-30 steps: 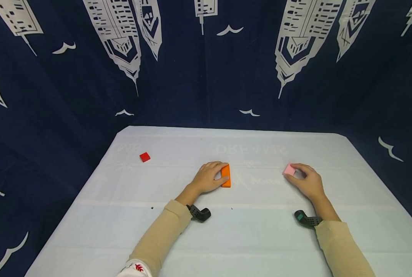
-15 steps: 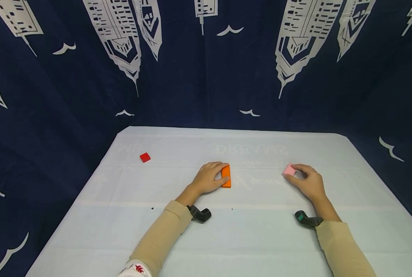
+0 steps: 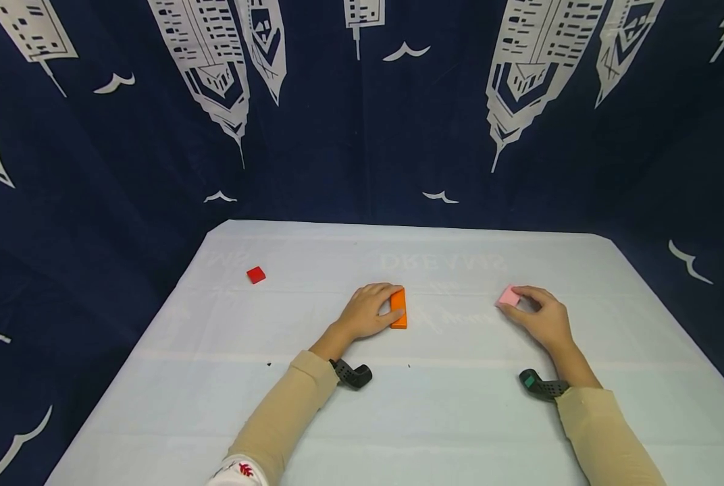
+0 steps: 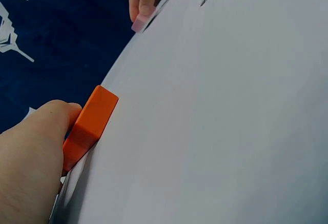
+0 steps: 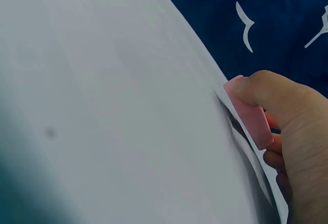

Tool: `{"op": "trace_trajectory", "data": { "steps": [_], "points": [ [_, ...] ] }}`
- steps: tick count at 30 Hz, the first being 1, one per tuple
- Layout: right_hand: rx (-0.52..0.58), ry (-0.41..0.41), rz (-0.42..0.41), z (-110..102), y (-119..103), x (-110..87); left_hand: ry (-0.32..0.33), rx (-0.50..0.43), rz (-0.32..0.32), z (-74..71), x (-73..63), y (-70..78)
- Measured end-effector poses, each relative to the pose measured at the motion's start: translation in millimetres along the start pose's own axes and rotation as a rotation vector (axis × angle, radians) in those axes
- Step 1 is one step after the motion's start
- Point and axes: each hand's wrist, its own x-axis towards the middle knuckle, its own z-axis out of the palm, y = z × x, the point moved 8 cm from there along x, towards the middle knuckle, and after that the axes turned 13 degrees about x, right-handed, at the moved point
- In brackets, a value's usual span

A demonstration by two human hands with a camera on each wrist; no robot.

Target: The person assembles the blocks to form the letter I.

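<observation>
Near the middle of the table, my left hand (image 3: 367,312) grips an orange rectangular block (image 3: 399,309) between thumb and fingers. The left wrist view shows that orange block (image 4: 91,126) from its near end, the thumb along its side. Over to the right, my right hand (image 3: 541,317) pinches a pink block (image 3: 508,296) by its edges. In the right wrist view the thumb presses on the face of the pink block (image 5: 250,112), with fingertips behind it. A red block (image 3: 256,275) lies at the far left of the table, apart from both hands.
A white cloth covers the table (image 3: 459,418), with faint lettering near its far edge. Behind it hangs a dark blue curtain (image 3: 362,135) with pale building prints. Small dark specks dot the cloth. Each wrist wears a dark camera mount (image 3: 352,375).
</observation>
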Motion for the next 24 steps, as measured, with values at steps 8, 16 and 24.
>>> {"op": "trace_trajectory", "data": {
  "steps": [8, 16, 24],
  "points": [
    [0.005, -0.022, -0.034, 4.8, -12.9, 2.7, -0.006, 0.006, -0.005, 0.6, 1.0, -0.6],
    [0.014, -0.067, -0.036, 14.8, -27.6, 2.2, -0.005, 0.002, -0.008, 0.9, 0.2, -0.5],
    [0.03, -0.093, -0.058, 23.1, -37.1, 2.0, -0.003, 0.002, -0.011, 0.7, 0.0, -1.0]
  ]
}}
